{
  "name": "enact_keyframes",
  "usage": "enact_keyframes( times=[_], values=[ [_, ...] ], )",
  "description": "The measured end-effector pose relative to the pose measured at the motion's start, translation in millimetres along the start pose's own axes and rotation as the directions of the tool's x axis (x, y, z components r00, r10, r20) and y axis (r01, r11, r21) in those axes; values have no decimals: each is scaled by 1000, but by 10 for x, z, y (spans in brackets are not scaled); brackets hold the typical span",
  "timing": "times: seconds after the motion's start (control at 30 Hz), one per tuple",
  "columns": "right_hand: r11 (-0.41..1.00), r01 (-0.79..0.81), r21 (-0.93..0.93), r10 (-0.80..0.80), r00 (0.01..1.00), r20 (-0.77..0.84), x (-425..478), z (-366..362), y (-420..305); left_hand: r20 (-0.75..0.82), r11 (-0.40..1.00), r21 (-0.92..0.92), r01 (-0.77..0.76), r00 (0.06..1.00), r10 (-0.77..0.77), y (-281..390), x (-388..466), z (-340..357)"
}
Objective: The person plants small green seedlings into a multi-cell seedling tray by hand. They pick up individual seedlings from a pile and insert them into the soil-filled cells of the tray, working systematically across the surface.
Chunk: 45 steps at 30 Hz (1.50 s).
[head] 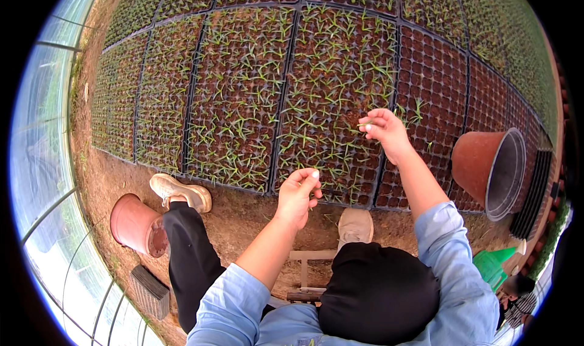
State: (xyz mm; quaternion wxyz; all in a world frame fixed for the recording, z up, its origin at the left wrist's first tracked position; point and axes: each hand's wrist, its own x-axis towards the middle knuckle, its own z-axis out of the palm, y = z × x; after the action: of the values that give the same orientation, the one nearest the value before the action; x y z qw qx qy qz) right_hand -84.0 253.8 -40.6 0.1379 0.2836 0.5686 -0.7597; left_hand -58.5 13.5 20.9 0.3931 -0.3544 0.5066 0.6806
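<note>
My right hand (387,133) is raised over the right side of a plug tray (284,136) planted with small seedlings. Between its thumb and fingers it pinches a thin green seedling (363,125). Lower and to the left, my left hand (296,199) is curled near the front edge of the trays. Bits of green seedling (313,204) show between its fingers, which mostly hide them. To the right of the planted tray lies a plug tray (431,81) with soil-filled cells, mostly without plants. A few loose seedlings (417,112) rest on it near my right hand.
A large brown pot (474,163) lies on its side on the right trays, beside stacked black trays (531,193). Another pot (134,225) and a tray stack (150,291) are at left, near the plastic greenhouse wall (41,131). A green container (492,266) and a person (515,296) appear lower right.
</note>
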Motion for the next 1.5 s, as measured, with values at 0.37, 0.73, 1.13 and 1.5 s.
enact_keyframes(
  times=[0.37,0.73,1.13,1.5],
  values=[
    [137,409,-902,-638,733,235,265,215,138,17,1000,12,9,1000,-9,-19,31,7],
    [-60,360,-931,-526,781,336,405,231,216,31,1000,8,23,999,-24,-39,32,30],
    [324,-197,-925,-488,803,-342,176,-548,-91,21,1000,0,9,1000,-9,-26,54,37],
    [311,-85,-947,-587,766,-261,340,-732,-40,18,1000,16,-2,1000,2,-54,64,-2]
  ],
)
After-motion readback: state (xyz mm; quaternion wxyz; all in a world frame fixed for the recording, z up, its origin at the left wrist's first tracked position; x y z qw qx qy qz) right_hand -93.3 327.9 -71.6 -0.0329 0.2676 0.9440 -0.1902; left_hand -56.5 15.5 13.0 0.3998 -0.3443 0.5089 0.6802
